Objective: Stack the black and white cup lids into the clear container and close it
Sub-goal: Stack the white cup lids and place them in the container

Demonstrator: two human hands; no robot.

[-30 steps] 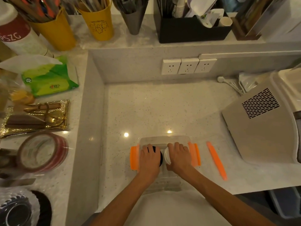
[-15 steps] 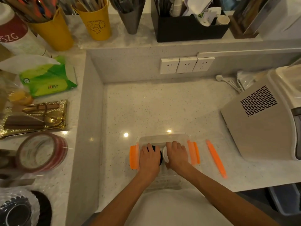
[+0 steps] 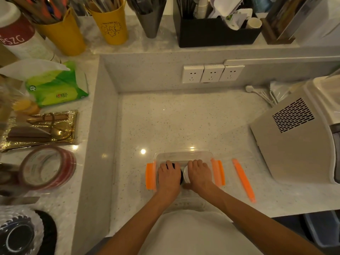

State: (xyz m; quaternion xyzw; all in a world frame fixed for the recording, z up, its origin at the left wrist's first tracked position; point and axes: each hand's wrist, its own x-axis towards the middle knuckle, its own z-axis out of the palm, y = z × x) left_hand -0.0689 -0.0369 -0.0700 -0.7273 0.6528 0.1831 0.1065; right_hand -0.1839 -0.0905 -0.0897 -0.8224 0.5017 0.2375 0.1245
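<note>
A clear container [image 3: 184, 155] with orange side clips [image 3: 150, 176] sits on the speckled counter near the front edge. Inside it, my left hand [image 3: 169, 176] rests palm down over a stack of black lids [image 3: 181, 178], of which only a dark edge shows. Beside it, my right hand [image 3: 197, 176] covers a stack of white lids [image 3: 185, 175], seen as a pale rim between the hands. The two hands nearly touch. A loose orange clip [image 3: 243, 179] lies on the counter to the right; the clear lid it belongs to is barely visible.
A beige appliance [image 3: 294, 142] with a vent stands at the right. A raised ledge on the left carries a tape roll [image 3: 47, 168], a gold tray [image 3: 39, 129] and a tissue pack [image 3: 57, 87]. Wall sockets [image 3: 212, 73] face me; cups of utensils line the back shelf.
Both hands stay over the lids in the container; they have barely shifted. The view has moved slightly.
</note>
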